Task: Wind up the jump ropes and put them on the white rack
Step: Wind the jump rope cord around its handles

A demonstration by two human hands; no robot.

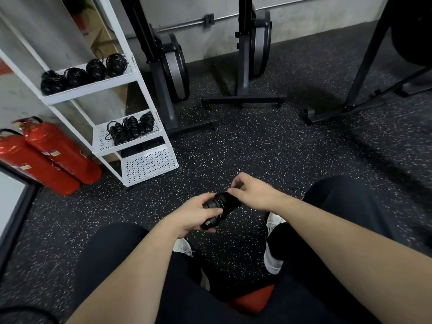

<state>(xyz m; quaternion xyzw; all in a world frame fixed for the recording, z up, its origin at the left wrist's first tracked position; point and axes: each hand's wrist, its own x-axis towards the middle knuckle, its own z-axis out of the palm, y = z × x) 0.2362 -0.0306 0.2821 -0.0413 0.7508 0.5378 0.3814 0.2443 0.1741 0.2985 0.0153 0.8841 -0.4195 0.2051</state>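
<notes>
1. Room: gym floor (257,146) of dark speckled rubber; two upright black machines (173,66) stand against a grey wall; two red fire extinguishers (46,155) lean beside the rack.
2. White rack (149,164): top shelf carries four wound ropes (81,74), middle shelf three more (131,129), bottom perforated shelf bare.
3. Person seated low, knees apart, well apart from the rack.
4. Step in hand, as judged: last turns of winding. Left hand (196,215), fingers curled, grips the paired handles of the jump rope (219,204); right hand (247,192) pinches the cord at the bundle's top.
5. Next likely calls for tucking the cord end, then reaching left to a shelf.
</notes>
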